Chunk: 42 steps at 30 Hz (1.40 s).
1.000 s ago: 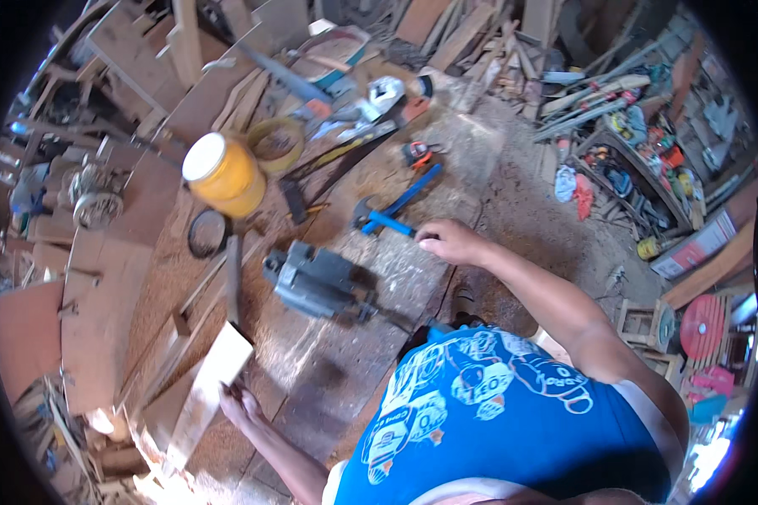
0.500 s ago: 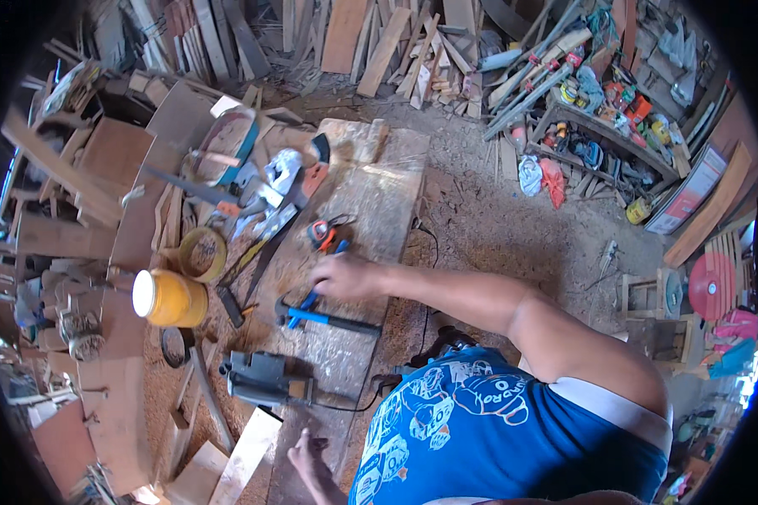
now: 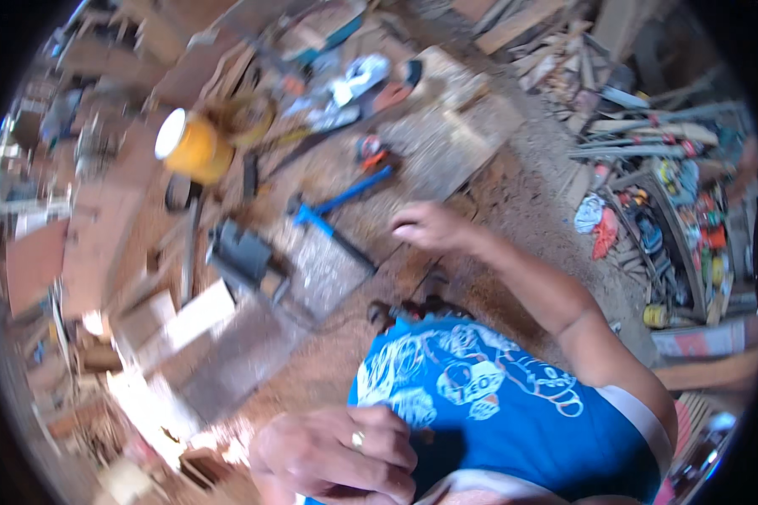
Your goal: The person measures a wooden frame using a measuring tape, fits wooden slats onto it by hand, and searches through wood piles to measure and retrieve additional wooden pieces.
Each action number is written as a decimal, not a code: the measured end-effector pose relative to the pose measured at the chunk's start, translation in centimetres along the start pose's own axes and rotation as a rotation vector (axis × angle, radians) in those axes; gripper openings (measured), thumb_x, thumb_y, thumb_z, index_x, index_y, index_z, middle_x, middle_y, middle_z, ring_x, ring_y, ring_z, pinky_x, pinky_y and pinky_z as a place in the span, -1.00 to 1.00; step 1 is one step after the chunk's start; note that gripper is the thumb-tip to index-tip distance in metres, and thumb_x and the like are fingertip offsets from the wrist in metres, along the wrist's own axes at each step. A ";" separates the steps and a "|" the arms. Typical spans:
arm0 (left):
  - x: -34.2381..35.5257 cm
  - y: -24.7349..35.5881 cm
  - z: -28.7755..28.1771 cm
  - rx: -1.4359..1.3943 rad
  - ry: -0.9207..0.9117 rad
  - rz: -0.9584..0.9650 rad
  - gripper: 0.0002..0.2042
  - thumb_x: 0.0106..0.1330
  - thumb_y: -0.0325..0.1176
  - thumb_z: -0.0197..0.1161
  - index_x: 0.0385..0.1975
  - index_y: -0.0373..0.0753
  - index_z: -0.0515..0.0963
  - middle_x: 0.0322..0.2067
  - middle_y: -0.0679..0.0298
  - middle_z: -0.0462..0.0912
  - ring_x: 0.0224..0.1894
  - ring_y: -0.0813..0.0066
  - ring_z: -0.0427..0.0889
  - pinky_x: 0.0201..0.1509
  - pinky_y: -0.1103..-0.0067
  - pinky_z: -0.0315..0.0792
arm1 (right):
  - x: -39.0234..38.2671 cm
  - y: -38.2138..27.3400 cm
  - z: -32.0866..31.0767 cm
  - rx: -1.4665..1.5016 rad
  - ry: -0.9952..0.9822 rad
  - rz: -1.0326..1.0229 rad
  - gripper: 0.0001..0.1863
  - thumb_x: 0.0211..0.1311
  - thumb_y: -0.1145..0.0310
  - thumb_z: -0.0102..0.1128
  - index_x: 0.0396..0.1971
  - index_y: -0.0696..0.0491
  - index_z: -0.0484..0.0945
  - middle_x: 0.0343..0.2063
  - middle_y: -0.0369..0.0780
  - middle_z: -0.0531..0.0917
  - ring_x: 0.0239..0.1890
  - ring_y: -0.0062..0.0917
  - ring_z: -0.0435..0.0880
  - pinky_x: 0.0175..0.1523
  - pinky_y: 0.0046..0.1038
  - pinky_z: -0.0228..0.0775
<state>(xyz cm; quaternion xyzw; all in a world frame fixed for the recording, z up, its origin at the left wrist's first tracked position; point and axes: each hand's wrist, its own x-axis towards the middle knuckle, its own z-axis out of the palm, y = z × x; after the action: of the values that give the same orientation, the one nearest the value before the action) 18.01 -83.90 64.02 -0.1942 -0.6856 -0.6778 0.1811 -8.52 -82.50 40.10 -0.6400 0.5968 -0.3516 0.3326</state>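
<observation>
My right hand (image 3: 429,225) hovers past the near edge of the workbench, its fingers curled in, with no object visible in it. My left hand (image 3: 337,454) is raised close to my chest over the blue shirt; its fingers are bent, a ring shows, and whatever they may hold is hidden. Closest to the right hand on the bench is a blue-shafted hammer (image 3: 337,236) with a black grip. A slim blue tool (image 3: 354,189) lies at an angle to it. Beyond sits an orange-and-black tape measure (image 3: 372,153). A dark grey power tool, perhaps a planer (image 3: 240,252), rests to the left.
A yellow tub (image 3: 198,151) with a white lid stands at the bench's left, near a yellowish ring-shaped item (image 3: 248,118). A handsaw with an orange handle (image 3: 387,97) lies farther back. Wood offcuts (image 3: 185,324) sit at left; a crowded shelf (image 3: 665,227) stands at right.
My right hand has come off the blue tool and drawn back past the bench edge. My left hand has risen from beside the bench to my chest. The view has turned and is blurred.
</observation>
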 end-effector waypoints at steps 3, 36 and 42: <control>-1.9 -0.3 1.2 0.070 0.728 0.138 -0.84 0.11 -0.37 0.49 -0.62 -0.13 0.63 -0.52 0.32 0.61 -0.44 0.60 0.50 -0.27 0.61 0.35 | -3.1 0.6 1.4 -0.012 0.015 0.107 -0.78 0.26 0.32 0.22 -0.21 0.13 0.66 -0.25 -0.13 0.70 -0.13 -0.39 0.68 0.00 -0.42 0.49; 4.6 -45.9 -12.6 1.540 1.049 -0.878 -0.30 0.25 -0.16 0.30 0.31 -0.39 0.22 0.21 -0.05 0.40 0.26 -0.09 0.35 0.27 0.16 0.25 | -37.7 19.7 -7.9 0.070 0.405 0.887 -0.75 0.19 0.30 0.12 -0.28 0.13 0.65 -0.26 -0.03 0.70 -0.11 -0.17 0.68 0.02 -0.23 0.48; 6.7 -45.0 -11.8 1.460 1.127 -0.968 -0.30 0.18 -0.25 0.30 0.34 -0.25 0.20 0.21 -0.14 0.38 0.23 -0.15 0.37 0.30 0.15 0.24 | -44.1 22.8 -9.4 0.111 0.627 1.007 -0.78 0.21 0.26 0.15 -0.32 0.09 0.65 -0.28 -0.05 0.70 -0.14 -0.20 0.69 -0.04 -0.23 0.49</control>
<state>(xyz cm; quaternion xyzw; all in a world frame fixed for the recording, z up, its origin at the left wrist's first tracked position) -10.94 -95.86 28.96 0.6031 -0.7496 -0.0909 0.2572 -30.39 -40.12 23.47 -0.1255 0.8774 -0.3535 0.2992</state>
